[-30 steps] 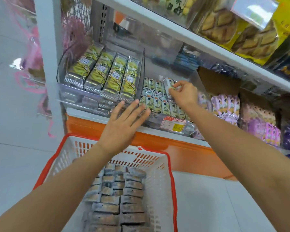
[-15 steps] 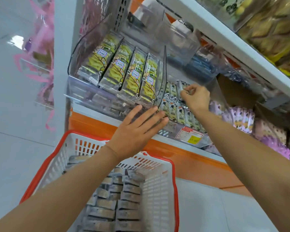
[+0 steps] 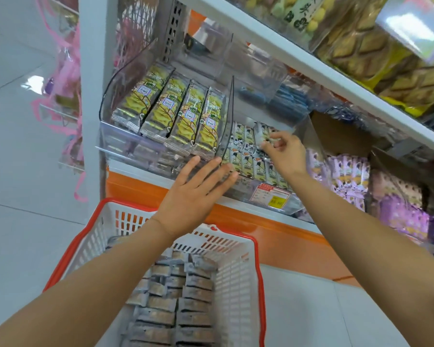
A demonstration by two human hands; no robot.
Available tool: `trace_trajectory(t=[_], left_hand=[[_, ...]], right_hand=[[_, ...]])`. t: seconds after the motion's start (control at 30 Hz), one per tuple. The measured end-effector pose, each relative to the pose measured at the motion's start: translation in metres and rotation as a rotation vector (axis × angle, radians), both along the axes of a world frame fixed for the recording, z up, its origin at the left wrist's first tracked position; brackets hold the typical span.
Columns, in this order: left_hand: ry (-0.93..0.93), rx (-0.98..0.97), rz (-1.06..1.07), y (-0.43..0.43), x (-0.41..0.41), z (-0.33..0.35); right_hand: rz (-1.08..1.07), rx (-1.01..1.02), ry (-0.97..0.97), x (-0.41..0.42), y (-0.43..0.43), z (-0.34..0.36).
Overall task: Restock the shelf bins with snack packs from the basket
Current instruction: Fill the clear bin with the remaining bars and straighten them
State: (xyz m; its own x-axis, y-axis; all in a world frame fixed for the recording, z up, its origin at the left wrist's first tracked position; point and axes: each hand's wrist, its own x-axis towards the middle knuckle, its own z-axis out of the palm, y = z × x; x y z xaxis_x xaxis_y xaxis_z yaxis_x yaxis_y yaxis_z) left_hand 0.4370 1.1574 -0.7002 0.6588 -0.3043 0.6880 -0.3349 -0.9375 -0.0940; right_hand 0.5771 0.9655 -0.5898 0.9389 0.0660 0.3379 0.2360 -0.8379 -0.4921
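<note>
the clear divider (image 3: 229,116) stands upright between two clear shelf bins. left of it, the left bin (image 3: 125,144) holds four long yellow packs (image 3: 178,116) side by side, their ends toward the front. right of it, the right bin (image 3: 243,187) holds rows of small pale snack packs (image 3: 246,159) standing close together.

the right hand (image 3: 285,156) is inside the right bin, just right of the divider. its fingers (image 3: 273,142) and thumb are curled and pinch one small snack pack (image 3: 260,135) above the back row. the left hand (image 3: 196,194) is at the foot of the divider, fingers straight and spread, holding nothing. its fingertips lie on the clear front walls of both bins.

below the divider sits a white basket (image 3: 233,271) with a red rim, holding stacked grey packs (image 3: 176,309) in rows. both forearms cross above it.

far right of the divider are purple packs (image 3: 346,171), and behind it blue packs (image 3: 288,101) in a further clear bin. above, a white upper shelf (image 3: 311,68) carries bags of brown biscuits (image 3: 361,38). pink ribbon (image 3: 68,71) hangs well left of the divider, past the white upright.

under the bins runs an orange band (image 3: 273,234). the floor (image 3: 23,221) is pale and glossy.

a red and yellow price tag (image 3: 271,196) is fixed to the right bin's front. its print is too blurred to read.
</note>
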Motion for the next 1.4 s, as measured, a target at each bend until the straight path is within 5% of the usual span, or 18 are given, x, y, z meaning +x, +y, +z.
trace_trajectory(t=[0.37, 0.8, 1.4], left_hand=[[0.22, 0.078, 0.097, 0.004, -0.035, -0.003], [0.813, 0.227, 0.282, 0.035, -0.048, -0.096], [0.598, 0.011, 0.15, 0.052, -0.044, -0.158]], right_hand=[[0.476, 0.277, -0.078, -0.143, 0.003, -0.026], [0.371, -0.038, 0.588, -0.182, -0.01, -0.209], [0.142, 0.047, 1.156, -0.165, 0.055, -0.335]])
